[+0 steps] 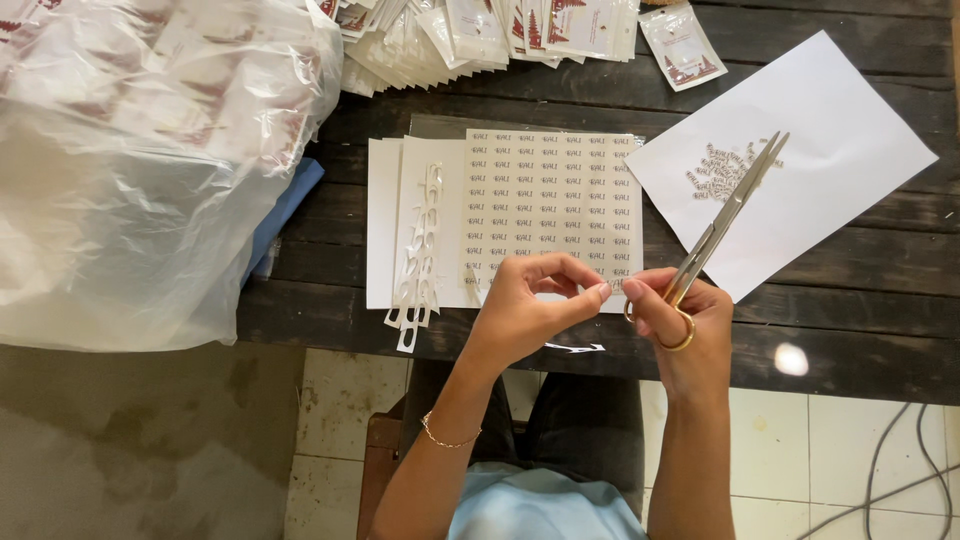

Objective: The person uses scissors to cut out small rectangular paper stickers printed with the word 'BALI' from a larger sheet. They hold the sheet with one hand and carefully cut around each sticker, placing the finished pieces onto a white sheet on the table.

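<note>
1. Nearest us, our left hand (pixel 525 305) pinches a small label (pixel 607 287) between thumb and fingertips, at the near edge of the table (pixel 850 330). The piece is too small to make out in detail.
2. Our right hand (pixel 680 325) meets it fingertip to fingertip. It is closed around the gold handles of the scissors (pixel 725 215), whose blades point away over the table, closed or nearly so.
3. Just under the hands, a thin white offcut (pixel 575 348) lies at the table edge.
4. To the left, a cut-out strip (pixel 420 255) of backing with empty windows hangs over the edge, lying on a stack of white sheets (pixel 383 225).
5. Beyond the hands lies the label sheet (pixel 550 200), its rows of small printed labels mostly intact. Only its near edge looks to be worked on, so we judge most of the cutting is left.
6. To the right, a white paper (pixel 830 130) holds a small heap of cut labels (pixel 722 168) under the scissor tips; that modest heap is what looks finished.
7. Farther off, a row of small sachets (pixel 480 30) lines the back of the table, with one sachet (pixel 683 45) apart.
8. Far left, a large clear bag (pixel 150 160) of more sachets rests over a blue cloth (pixel 290 205).
</note>
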